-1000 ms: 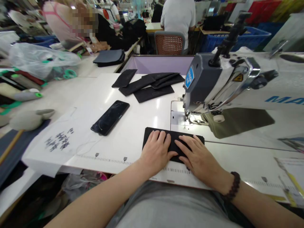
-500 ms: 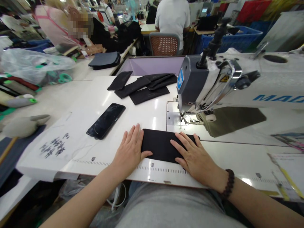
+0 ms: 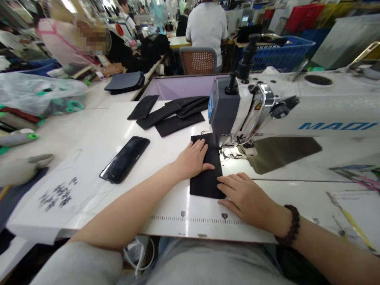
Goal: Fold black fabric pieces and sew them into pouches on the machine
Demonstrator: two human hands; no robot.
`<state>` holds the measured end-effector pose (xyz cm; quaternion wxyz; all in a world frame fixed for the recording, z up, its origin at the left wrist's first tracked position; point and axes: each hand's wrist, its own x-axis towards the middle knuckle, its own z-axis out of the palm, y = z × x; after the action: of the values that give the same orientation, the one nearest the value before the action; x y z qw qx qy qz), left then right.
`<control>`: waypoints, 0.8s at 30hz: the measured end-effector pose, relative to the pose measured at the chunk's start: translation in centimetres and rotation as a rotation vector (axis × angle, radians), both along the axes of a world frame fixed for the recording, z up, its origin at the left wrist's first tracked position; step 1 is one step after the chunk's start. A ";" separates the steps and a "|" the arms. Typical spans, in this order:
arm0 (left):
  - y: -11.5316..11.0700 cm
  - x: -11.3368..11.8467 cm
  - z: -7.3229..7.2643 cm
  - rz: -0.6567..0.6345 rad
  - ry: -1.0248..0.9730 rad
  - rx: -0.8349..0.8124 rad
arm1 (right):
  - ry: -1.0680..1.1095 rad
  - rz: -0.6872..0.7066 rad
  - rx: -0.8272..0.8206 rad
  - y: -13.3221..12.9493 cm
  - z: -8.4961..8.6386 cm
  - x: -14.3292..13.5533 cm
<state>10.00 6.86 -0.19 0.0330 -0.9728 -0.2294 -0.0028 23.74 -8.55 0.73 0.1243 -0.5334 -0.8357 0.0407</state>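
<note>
A flat black fabric piece [image 3: 206,184] lies lengthwise away from me on the white table, its right edge beside the needle area of the sewing machine [image 3: 228,107]. My left hand [image 3: 194,159] rests flat on its upper left part, fingers stretched out and thumb pointing right. At the lower right edge of the piece, my right hand [image 3: 243,196] touches it with extended fingertips, palm low over the table. Neither hand is wrapped around anything. An olive fabric piece [image 3: 285,152] lies under the machine's arm.
Several black fabric pieces [image 3: 172,113] lie behind, left of the machine head. A phone [image 3: 125,159] is on the table to the left, near a white sheet with handwriting [image 3: 41,190]. A plastic bag [image 3: 38,93] and thread cones [image 3: 18,137] sit at far left.
The black fabric piece has turned from lying crosswise to pointing away from me, beside the needle. My left hand moved forward and right with it; my right hand now touches its near right edge.
</note>
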 end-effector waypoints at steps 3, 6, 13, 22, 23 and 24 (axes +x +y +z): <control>0.3 1.1 0.3 -0.059 -0.009 -0.003 | -0.005 0.122 0.019 1.5 -0.2 1.9; -0.7 1.0 0.5 -0.131 -0.027 -0.046 | 0.035 0.160 0.055 2.4 -0.8 3.2; -1.3 0.6 -0.2 -0.168 -0.072 -0.125 | 0.055 0.098 0.100 2.7 -1.9 3.9; -0.3 1.0 -0.9 -0.220 -0.149 -0.141 | 0.042 -0.041 0.080 2.9 -2.2 3.9; -0.3 1.0 -0.9 -0.215 -0.149 -0.136 | 0.041 -0.050 0.073 2.9 -2.2 3.8; -0.3 1.0 -1.0 -0.211 -0.149 -0.131 | 0.041 -0.060 0.068 3.0 -2.2 3.8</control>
<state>10.98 6.56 -1.19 -0.0483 -0.9886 -0.1274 -0.0634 27.54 -5.60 -1.46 0.1603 -0.5530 -0.8174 0.0195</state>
